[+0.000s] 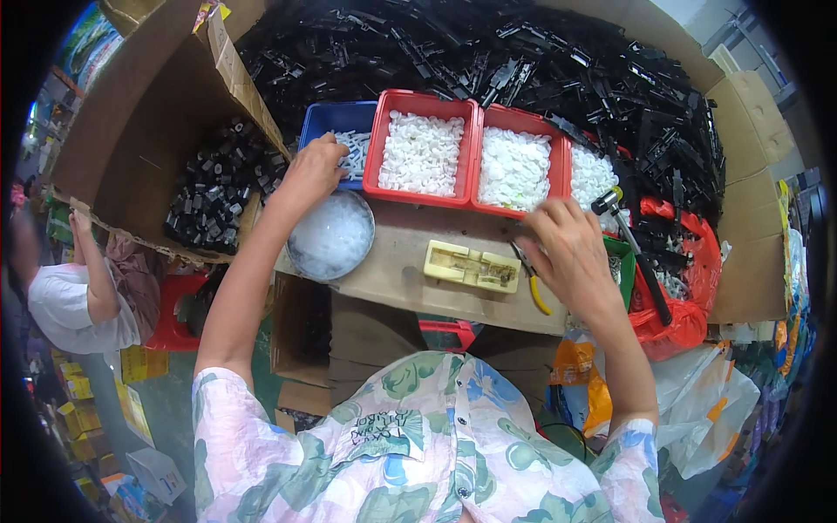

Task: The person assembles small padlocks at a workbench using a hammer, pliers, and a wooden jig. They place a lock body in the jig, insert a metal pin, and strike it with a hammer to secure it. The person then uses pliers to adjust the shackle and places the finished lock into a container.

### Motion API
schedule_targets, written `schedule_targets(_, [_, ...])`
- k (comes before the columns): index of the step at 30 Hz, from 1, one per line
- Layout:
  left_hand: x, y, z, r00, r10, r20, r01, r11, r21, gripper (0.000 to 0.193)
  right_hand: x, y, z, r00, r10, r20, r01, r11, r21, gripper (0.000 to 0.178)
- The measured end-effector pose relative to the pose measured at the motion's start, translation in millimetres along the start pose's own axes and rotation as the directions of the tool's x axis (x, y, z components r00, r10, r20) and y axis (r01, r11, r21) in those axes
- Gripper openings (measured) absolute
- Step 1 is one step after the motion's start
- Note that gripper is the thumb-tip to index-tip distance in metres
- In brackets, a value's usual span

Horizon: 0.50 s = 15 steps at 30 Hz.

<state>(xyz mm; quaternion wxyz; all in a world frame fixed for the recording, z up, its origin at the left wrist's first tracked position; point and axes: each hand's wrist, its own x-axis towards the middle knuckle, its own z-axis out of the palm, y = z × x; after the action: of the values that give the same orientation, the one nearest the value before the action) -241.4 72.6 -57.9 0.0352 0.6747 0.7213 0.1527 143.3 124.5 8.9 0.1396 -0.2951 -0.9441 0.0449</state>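
My left hand (312, 174) reaches over the near edge of a blue bin (316, 122) of small white pins (354, 150). Its fingers are bent together at the pins; what they pinch, if anything, is hidden. My right hand (568, 253) hovers by the near rim of a red bin (514, 208) of white discs, fingers loosely bent and apart, nothing visible in them. Beside its thumb lie pliers (539, 295) with yellow handles. A cream block fixture (472, 267) with a channel rests on the board between my hands, no part visibly set in it.
A round dish (331, 235) of white material sits below my left wrist. A second red bin (373, 166), a hammer (641, 261), a green bin (621, 261) and a red bag (671, 327) stand near. Black parts (593, 78) heap behind; a carton (113, 148) and another person (87, 296) are left.
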Motion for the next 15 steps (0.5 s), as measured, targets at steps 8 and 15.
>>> schedule_targets(8, [-16, 2, -12, 0.987, 0.065, -0.149, -0.077, 0.994, -0.083, 0.023, 175, 51, 56, 0.939, -0.130, -0.319, 0.142, 0.990, 0.016, 0.013])
schedule_targets(15, [-106, -25, -45, 0.961, -0.183, -0.206, 0.162, 0.980, -0.114, 0.019, 241, 75, 86, 0.986, 0.036, -0.162, -0.018, 0.993, 0.113, 0.026])
